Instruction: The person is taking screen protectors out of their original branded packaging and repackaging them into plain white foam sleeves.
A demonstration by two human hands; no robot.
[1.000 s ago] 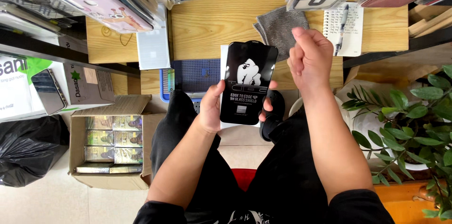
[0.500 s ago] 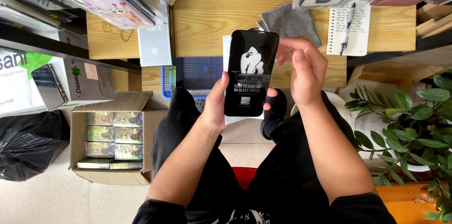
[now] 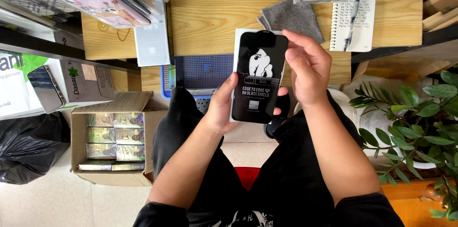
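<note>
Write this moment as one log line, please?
left hand: holds black screen-protector pack upright | right hand: fingers at pack's right edge | behind: wooden desk, grey cloth

Since the earliest frame, right hand (image 3: 307, 67) has dropped from above the black screen-protector pack (image 3: 259, 76) to its right edge, fingers now curled against it; left hand (image 3: 224, 105) has raised the pack slightly toward the desk.
</note>
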